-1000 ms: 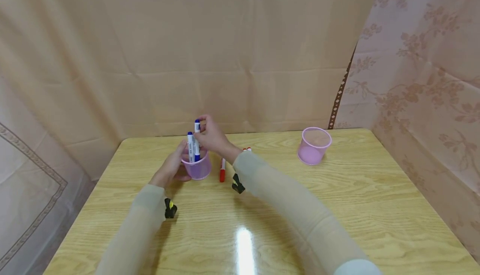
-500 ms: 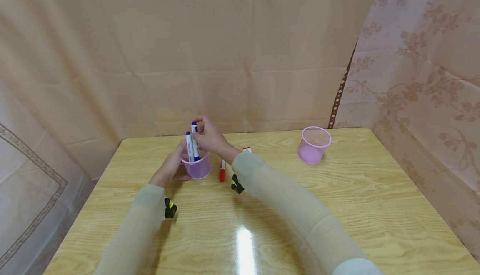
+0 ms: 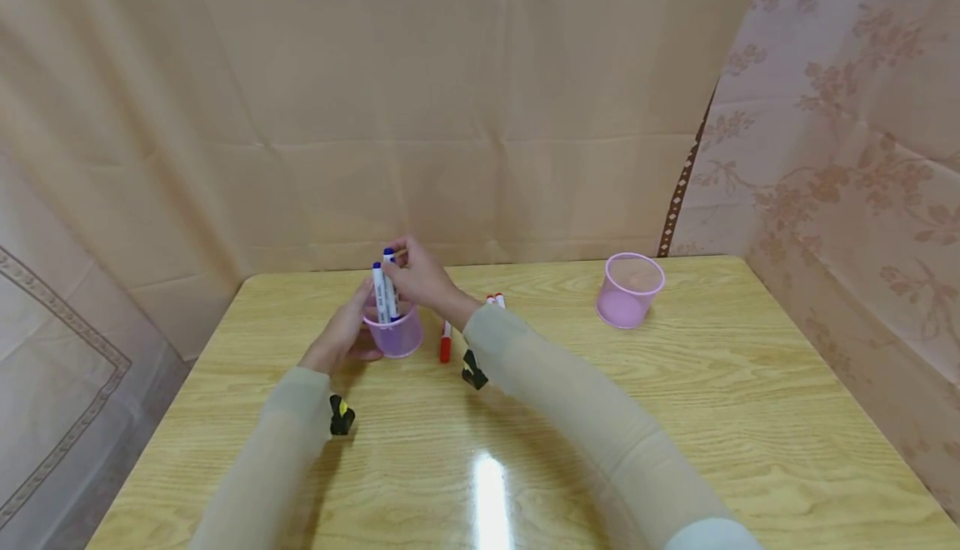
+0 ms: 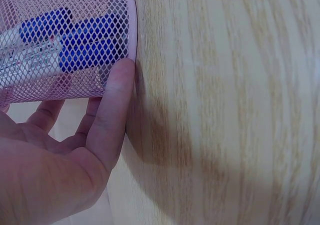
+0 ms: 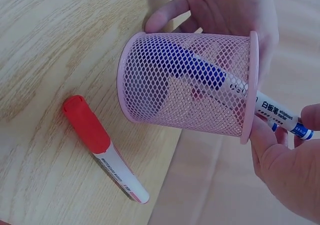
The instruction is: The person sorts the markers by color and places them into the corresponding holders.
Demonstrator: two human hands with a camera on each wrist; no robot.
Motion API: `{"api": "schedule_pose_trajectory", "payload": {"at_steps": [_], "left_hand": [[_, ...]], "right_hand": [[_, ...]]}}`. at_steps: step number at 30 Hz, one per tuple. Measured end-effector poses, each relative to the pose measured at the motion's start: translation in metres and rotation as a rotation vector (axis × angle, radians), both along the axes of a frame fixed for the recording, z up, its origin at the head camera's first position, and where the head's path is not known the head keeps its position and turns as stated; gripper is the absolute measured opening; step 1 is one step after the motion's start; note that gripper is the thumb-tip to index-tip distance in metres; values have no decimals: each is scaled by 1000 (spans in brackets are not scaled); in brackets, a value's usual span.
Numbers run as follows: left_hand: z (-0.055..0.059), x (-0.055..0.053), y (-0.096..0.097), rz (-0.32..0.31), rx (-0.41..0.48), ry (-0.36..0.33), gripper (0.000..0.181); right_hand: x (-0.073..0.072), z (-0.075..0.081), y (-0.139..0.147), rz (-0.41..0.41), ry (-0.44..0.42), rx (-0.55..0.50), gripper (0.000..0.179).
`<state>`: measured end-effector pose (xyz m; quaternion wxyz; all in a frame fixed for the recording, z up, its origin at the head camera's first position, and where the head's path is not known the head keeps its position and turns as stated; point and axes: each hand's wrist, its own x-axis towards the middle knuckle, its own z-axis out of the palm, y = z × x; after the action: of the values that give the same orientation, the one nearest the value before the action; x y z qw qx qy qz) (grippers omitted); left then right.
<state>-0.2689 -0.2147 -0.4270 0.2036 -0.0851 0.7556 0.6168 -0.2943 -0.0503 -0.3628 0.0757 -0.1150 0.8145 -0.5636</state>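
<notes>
A pink mesh pen cup (image 3: pixel 397 338) stands upright on the table, left of centre. My left hand (image 3: pixel 345 329) holds it from its left side, with one fingertip near the base rim in the left wrist view. Blue-capped whiteboard markers (image 4: pixel 87 55) stand inside, caps down. With fingers and thumb, my right hand (image 3: pixel 426 277) pinches the upper end of one blue whiteboard marker (image 5: pixel 280 111), whose lower part is inside the cup. Another blue marker (image 3: pixel 381 292) leans beside it, its upper end above the rim.
Right of the cup lies a red whiteboard marker (image 5: pixel 102 142) on the wooden table (image 3: pixel 720 383). More red-ended markers (image 3: pixel 496 300) show partly behind my right wrist. A second pink mesh cup (image 3: pixel 628 292) stands farther right. Cloth curtains (image 3: pixel 450 117) hang behind the table.
The pinched blue marker has gone lower into the cup, and my right hand has come down slightly with it. My left hand and the cup have stayed put.
</notes>
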Motion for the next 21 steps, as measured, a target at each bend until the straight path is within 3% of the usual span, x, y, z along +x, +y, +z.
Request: {"api": "schedule_pose_trajectory", "payload": {"at_steps": [11,21], "left_hand": [[1,1,-1,-1,-16,2,97],[5,2,0,-6,-28,-1,97]], "right_hand": [[0,0,-1,10,59,30,37],[3,1,-1,-5,49,57,36]]}}
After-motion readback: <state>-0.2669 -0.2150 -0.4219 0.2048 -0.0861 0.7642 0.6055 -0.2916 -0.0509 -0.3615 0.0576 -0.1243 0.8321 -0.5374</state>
